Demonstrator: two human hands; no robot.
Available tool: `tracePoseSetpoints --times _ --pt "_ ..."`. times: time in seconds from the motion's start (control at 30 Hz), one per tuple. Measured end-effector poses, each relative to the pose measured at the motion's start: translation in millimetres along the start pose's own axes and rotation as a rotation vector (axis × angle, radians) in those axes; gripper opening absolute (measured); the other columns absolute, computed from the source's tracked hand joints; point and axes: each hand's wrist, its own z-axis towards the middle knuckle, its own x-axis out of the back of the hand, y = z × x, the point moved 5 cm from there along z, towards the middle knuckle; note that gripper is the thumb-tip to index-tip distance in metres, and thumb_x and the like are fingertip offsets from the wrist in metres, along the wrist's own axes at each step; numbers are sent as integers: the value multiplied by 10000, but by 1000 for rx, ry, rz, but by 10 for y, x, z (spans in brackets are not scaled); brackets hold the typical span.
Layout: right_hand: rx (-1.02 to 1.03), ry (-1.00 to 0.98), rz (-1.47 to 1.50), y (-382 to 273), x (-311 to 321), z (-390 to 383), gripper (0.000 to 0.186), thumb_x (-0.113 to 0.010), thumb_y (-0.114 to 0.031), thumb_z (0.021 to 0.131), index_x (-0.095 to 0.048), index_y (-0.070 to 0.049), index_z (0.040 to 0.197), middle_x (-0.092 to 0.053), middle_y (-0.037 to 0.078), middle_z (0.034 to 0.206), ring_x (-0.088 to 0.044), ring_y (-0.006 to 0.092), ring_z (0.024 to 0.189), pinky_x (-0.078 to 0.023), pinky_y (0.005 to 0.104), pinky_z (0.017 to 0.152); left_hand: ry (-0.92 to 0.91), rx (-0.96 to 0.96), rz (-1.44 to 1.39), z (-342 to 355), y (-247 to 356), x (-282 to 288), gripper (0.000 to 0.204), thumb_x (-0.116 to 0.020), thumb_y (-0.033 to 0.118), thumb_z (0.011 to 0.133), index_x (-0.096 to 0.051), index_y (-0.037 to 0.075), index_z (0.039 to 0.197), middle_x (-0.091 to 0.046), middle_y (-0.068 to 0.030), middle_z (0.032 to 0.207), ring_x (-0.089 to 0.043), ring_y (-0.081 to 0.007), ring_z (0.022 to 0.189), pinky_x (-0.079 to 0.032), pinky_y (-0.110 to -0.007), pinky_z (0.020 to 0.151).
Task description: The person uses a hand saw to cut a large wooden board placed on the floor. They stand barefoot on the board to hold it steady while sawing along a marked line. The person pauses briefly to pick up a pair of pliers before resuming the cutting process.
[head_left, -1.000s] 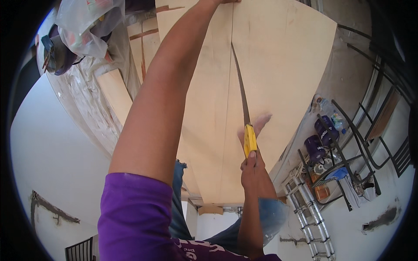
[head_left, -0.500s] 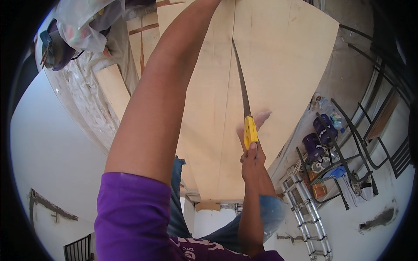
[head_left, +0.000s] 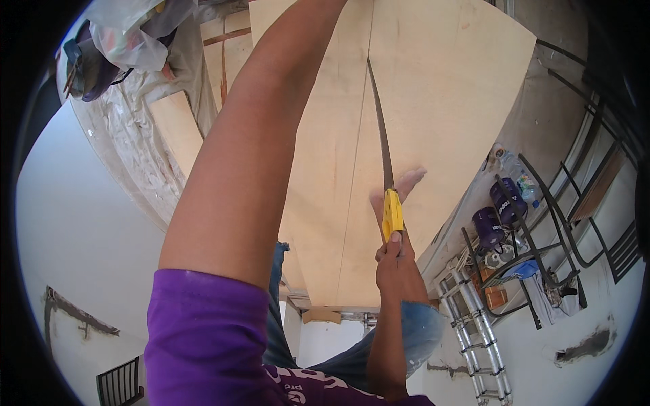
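Observation:
My right hand (head_left: 391,254) is closed round the yellow handle of a handsaw (head_left: 381,118). Its long, thin blade points away from me, and the tip meets a straight dark line running along a large pale plywood sheet (head_left: 447,95). Whether the far part of that line is a cut or a mark, I cannot tell. My left arm (head_left: 250,155) stretches across the sheet to the top edge of the picture, where the hand itself is out of sight. A bare foot (head_left: 408,184) rests on the wood beside the saw handle.
On the right are a metal ladder (head_left: 477,338), dark metal frames (head_left: 542,237) and purple containers (head_left: 508,196). A smaller board (head_left: 177,125) lies on crumpled sheeting (head_left: 128,128) at the left, near a plastic bag (head_left: 125,40).
The saw and my right hand have drawn slightly toward me. My left arm stays stretched out over the plywood, and the whole view has shifted a little.

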Motion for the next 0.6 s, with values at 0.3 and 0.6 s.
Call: tracePoseSetpoints --times 0.3,0.6 --pt "200 189 -54 -603 -373 1267 437 -405 -321 1042 -545 11 1291 -680 121 968 -518 196 1149 -438 351 972 -60 -32 -29 92 269 -69 790 -789 505 686 -559 -8 1242 -550 -197 1304 -471 -355 1259 -347 -484 1068" --pt "401 162 167 -290 -285 769 507 -414 -344 1026 -440 -2 1399 -395 137 1149 -385 223 1036 -404 373 862 -5 -23 -26 52 138 90 819 -791 505 680 -536 -10 1262 -547 -198 1300 -459 -363 1267 -331 -494 1082"
